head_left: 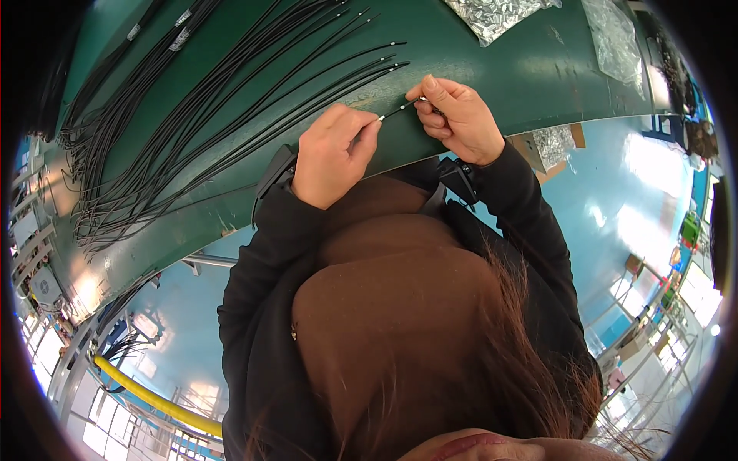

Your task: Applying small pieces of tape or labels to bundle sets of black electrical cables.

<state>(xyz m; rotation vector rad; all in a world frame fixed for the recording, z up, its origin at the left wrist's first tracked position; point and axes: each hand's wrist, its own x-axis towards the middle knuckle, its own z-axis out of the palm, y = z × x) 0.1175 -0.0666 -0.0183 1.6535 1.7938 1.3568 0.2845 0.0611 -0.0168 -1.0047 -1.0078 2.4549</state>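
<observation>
Between my two hands, above the near edge of the green table, runs the end of a thin black cable (pixel 393 113) with small pale bands on it. My left hand (pixel 332 152) pinches it behind a white band. At its tip, the thumb and forefinger of my right hand (pixel 459 117) are closed on the cable's end; a small metallic piece seems to show there, too small to make out. Left of my hands, many loose black cables (pixel 231 100) lie fanned across the table, several with white-marked ends pointing right.
A clear bag of small silvery metal pieces (pixel 500 17) lies at the far side of the green table (pixel 492 81). Right of it is a crumpled clear plastic bag (pixel 615 46). Below the table's right edge stands a cardboard box (pixel 540 157) with a plastic-wrapped load.
</observation>
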